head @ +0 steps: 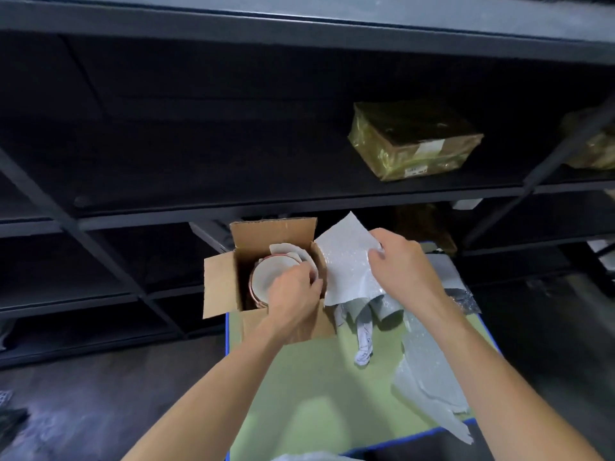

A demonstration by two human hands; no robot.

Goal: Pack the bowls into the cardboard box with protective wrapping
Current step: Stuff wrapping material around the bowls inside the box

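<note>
Two bare forearms over a pale green tabletop with a blue edge (309, 394), dull grey floor (100, 410) to either side. Along the table's right side, loose grey-white bubble wrap (429, 377), crinkled and glossy, draped past the near corner. Beside it, a crumpled grey wad (364, 327), soft and creased, just right of the box's near corner.

Further on, at the table's far left corner, an open brown cardboard box (219, 284), corrugated, back flap upright, left flap jutting out past the table's edge. Reaches into it with the left hand (293, 294): fingers curled, thumb and fingertips pinching the edge of a thin white foam sheet (289, 249) tucked against the box's right inner wall. Inside, under that hand, a round white ceramic bowl with a coppery rim (266, 277), smooth, partly hidden by hand and sheet; a second coppery rim just beneath it.

Just right of the box, holds up a flat pale bubble-wrap sheet (346, 261) with the right hand (399, 261): thumb and curled fingers nipping its right edge, lower end down on the wad, left edge against the box's right flap.

Beyond, dark matte metal shelving (299, 201) with diagonal braces, close behind the box. On the middle shelf, well to the right, a blocky parcel in shiny yellowish film with a white label (416, 138); a second parcel (595, 144) cut off at the right edge.
</note>
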